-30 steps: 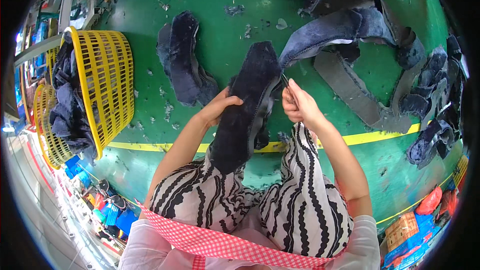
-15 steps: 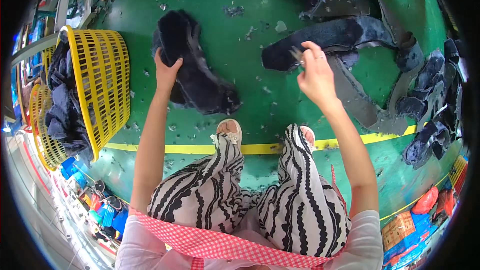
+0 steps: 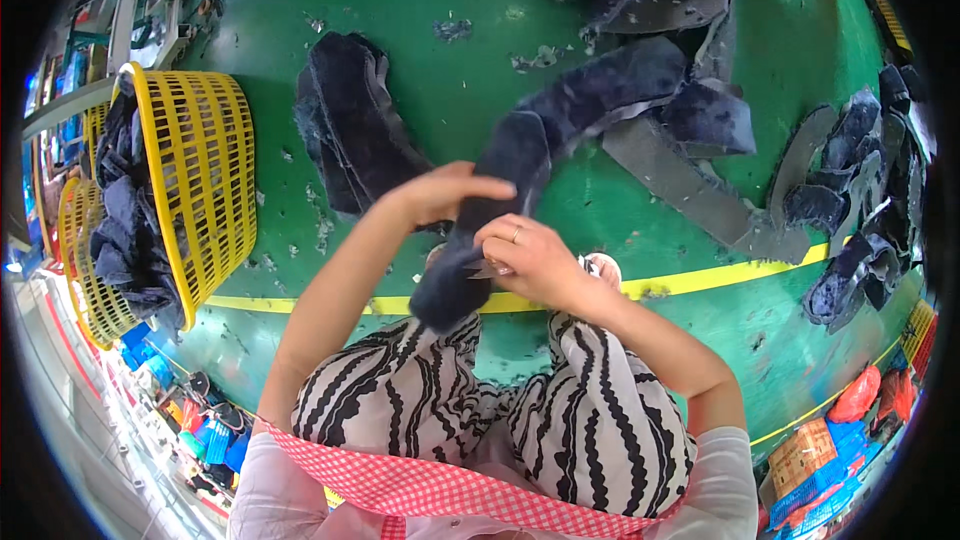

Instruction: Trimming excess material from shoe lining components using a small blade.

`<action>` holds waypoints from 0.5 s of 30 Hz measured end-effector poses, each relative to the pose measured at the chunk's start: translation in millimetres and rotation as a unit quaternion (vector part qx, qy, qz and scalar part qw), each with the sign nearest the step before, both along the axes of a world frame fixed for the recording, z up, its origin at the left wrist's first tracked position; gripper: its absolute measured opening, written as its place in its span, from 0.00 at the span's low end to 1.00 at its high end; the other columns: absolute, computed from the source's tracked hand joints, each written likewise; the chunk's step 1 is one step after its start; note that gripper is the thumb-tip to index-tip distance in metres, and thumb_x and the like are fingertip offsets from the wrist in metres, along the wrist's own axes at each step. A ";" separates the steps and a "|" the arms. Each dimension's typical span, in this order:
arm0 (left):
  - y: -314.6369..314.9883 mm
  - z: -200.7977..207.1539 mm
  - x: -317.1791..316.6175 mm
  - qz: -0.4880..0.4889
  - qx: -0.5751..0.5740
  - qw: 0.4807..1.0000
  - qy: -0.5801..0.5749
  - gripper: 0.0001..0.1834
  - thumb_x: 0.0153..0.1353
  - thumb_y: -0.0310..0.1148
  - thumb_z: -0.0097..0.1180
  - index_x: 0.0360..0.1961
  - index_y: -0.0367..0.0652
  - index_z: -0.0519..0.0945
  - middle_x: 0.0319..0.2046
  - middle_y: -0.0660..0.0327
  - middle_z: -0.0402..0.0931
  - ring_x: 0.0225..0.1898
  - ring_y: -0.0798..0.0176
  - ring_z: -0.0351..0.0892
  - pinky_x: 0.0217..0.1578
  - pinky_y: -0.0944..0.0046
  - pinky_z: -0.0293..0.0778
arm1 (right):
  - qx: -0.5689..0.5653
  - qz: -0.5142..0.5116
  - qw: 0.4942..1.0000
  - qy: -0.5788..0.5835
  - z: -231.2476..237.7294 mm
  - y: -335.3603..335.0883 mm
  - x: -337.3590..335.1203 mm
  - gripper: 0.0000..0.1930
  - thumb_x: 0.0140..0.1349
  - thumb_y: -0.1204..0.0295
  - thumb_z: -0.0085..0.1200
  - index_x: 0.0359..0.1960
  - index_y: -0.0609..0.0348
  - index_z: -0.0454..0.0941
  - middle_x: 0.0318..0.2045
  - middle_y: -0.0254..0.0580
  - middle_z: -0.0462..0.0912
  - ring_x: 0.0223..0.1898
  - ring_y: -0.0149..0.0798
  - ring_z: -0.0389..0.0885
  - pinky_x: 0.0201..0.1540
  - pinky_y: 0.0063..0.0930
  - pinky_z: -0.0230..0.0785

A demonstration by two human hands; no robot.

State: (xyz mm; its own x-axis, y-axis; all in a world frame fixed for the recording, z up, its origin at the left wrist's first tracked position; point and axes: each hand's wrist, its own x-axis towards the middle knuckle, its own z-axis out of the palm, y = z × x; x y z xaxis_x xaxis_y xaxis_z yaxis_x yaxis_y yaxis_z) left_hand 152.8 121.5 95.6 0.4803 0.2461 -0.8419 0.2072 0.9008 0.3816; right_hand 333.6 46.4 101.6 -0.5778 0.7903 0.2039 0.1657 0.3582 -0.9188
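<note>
A long dark-blue fuzzy fabric strip (image 3: 605, 90) runs from the upper right down to my knees, its near end raised off the floor. My left hand (image 3: 452, 192) grips it, with the thumb across the top. Close below, my right hand (image 3: 535, 258) is closed around small metal snips (image 3: 486, 273), whose tips lie against the strip's edge; part of the tool is hidden by the fingers. To the left, a stack of curved dark-blue fuzzy pieces (image 3: 350, 110) lies on the green floor, partly behind my left forearm.
A yellow plastic basket (image 3: 205, 180) with dark fabric stands at the left. More fuzzy strips (image 3: 680, 0) lie at the far right, and a heap of cut pieces (image 3: 850, 200) lies at the right. Lint is scattered across the green floor (image 3: 440, 70), which a yellow line (image 3: 700, 278) crosses.
My left hand has left the stack and taken hold of the long strip. That strip has come nearer and leftward, over my feet. My right hand has moved down and left with the snips.
</note>
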 end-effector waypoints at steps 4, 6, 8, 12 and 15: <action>-36.1 -21.9 -12.2 0.068 0.058 0.993 0.073 0.23 0.49 0.27 0.61 0.48 0.36 0.71 0.40 0.61 0.76 0.41 0.68 0.76 0.41 0.68 0.74 | -0.286 -0.090 0.954 -0.020 8.4 -8.3 20.5 0.10 0.53 0.70 0.51 0.32 0.62 0.67 0.32 0.44 0.71 0.32 0.46 0.72 0.37 0.32 0.68; -51.0 -26.1 -22.2 0.156 0.054 0.984 0.072 0.21 0.48 0.24 0.58 0.46 0.36 0.73 0.35 0.62 0.77 0.34 0.68 0.77 0.36 0.67 0.75 | -0.645 -0.144 0.740 0.126 -21.8 -2.8 41.1 0.20 0.67 0.51 0.37 0.24 0.52 0.62 0.17 0.32 0.63 0.15 0.28 0.58 0.16 0.22 0.50; -55.7 -25.5 -24.2 0.168 0.049 0.982 0.075 0.20 0.48 0.23 0.57 0.45 0.37 0.73 0.35 0.62 0.76 0.34 0.68 0.77 0.37 0.66 0.75 | -0.669 -0.149 0.720 0.111 -37.6 2.5 46.5 0.23 0.67 0.45 0.32 0.22 0.47 0.58 0.13 0.24 0.55 0.12 0.21 0.46 0.14 0.19 0.38; -60.0 -18.9 -25.4 0.193 0.027 0.978 0.080 0.18 0.48 0.23 0.56 0.43 0.37 0.72 0.34 0.62 0.76 0.34 0.68 0.76 0.37 0.67 0.75 | -0.710 -0.093 0.687 0.123 -50.5 14.9 37.4 0.24 0.66 0.43 0.33 0.22 0.47 0.57 0.12 0.21 0.50 0.11 0.20 0.42 0.13 0.19 0.35; -60.6 -19.6 -29.5 0.189 0.022 0.979 0.077 0.18 0.48 0.23 0.56 0.43 0.37 0.72 0.34 0.62 0.76 0.34 0.68 0.76 0.37 0.67 0.75 | -0.708 -0.063 0.689 0.141 -59.9 23.0 26.5 0.24 0.67 0.43 0.32 0.20 0.47 0.56 0.13 0.20 0.49 0.11 0.19 0.42 0.13 0.18 0.33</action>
State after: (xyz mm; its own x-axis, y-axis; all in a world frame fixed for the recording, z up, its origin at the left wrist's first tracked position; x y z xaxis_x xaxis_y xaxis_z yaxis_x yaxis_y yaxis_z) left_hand 123.3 60.9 76.0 0.2159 0.4204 -0.8813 -0.0804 0.9072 0.4130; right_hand 360.2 69.4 41.7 -0.5825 0.3524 -0.7325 -0.1436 -0.9316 -0.3340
